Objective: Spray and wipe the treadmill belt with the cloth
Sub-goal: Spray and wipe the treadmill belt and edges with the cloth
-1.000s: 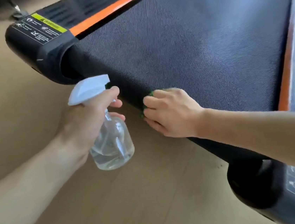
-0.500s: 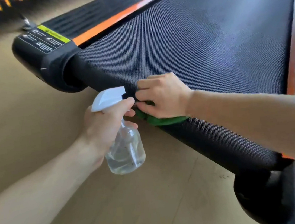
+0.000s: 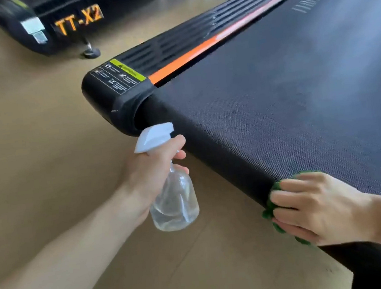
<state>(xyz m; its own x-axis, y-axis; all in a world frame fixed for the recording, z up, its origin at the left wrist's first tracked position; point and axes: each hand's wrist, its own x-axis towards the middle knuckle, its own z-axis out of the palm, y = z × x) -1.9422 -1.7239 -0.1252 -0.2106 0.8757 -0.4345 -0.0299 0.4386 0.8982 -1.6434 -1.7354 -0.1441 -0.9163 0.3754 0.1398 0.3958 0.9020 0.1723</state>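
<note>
The dark treadmill belt (image 3: pixel 285 90) fills the right half of the view and curves down over its rear roller edge. My right hand (image 3: pixel 315 208) presses a green cloth (image 3: pixel 274 188) against that rounded rear edge, low at the right; only green fringes show around the fingers. My left hand (image 3: pixel 150 172) grips the neck of a clear spray bottle (image 3: pixel 176 205) with a white trigger head, held off the belt's edge over the floor, forefinger on the trigger.
A black end cap (image 3: pixel 108 99) with a warning label closes the belt's left rear corner, with an orange-striped side rail (image 3: pixel 198 55) behind it. A second black machine marked TT-X2 (image 3: pixel 78 20) stands at the top left. Tan wood floor (image 3: pixel 29 139) lies around.
My right hand has slid the cloth rightward along the belt's rear edge, away from the spray bottle. The left hand keeps its hold on the bottle. The view has shifted toward the left corner.
</note>
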